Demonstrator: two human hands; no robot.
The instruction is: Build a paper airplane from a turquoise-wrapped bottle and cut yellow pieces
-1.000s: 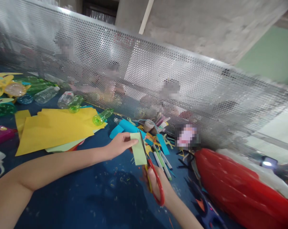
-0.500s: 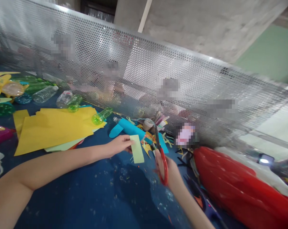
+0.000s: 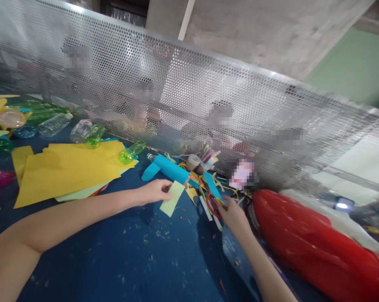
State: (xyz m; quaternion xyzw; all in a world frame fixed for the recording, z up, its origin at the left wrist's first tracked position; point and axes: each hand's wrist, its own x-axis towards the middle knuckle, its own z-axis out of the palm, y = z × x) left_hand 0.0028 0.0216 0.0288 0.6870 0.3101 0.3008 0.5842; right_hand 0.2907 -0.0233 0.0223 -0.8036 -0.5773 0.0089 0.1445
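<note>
My left hand pinches a small pale green rectangle of paper above the blue table. My right hand is closed at the lower end of a blue paper strip. Just beside its fingertips lie scissors with red handles; their blades are mostly hidden. White-barrelled pens lie close to the scissors. Between the hands and the fence rests a plastic bottle wrapped in blue paper, with yellow and orange paper scraps around it.
Yellow sheets are stacked at the left, with green and clear bottles behind. A tape roll sits near the perforated metal fence; people are behind it. A phone and a red plastic bag are at the right.
My right hand has lowered the scissors onto the pile and moved to the blue strip, which has shifted slightly. The green paper in my left hand has tilted.
</note>
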